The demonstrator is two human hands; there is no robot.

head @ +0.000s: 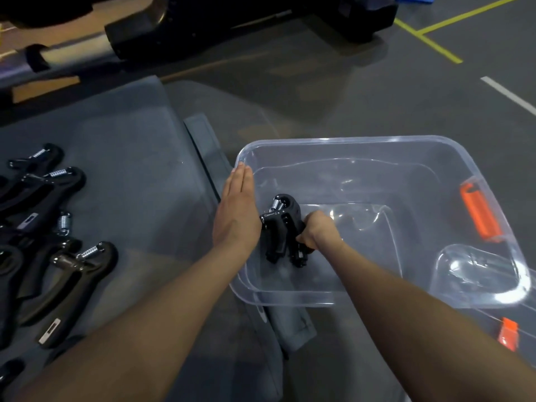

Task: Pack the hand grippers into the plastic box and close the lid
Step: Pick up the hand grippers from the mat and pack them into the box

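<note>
Right hand (pixel 317 230) is inside the clear plastic box (pixel 490 169), fingers wrapped around the handles of two black hand grippers (pixel 282 227) held together as a pair. Spring heads point to about 11 o'clock, handle ends to about 5 o'clock; that is the long axis. The pair sits low in the box's near-left corner; I cannot tell whether it touches the floor yet.

Left hand (pixel 236 210) is flat, fingers straight and together, holding nothing, pressed against the outside of the box's left wall, at 9 o'clock from the pair. I judge it is steadying the box.

Remaining hand grippers (pixel 72 280) lie on the grey padded mat (pixel 139 146), far out at 9 o'clock, well apart from the box. The left hand is nearer them.

Lid (pixel 478 271) with orange latches (pixel 480 210) rests at the box's right side, about 3 o'clock, nearer the right hand.
</note>
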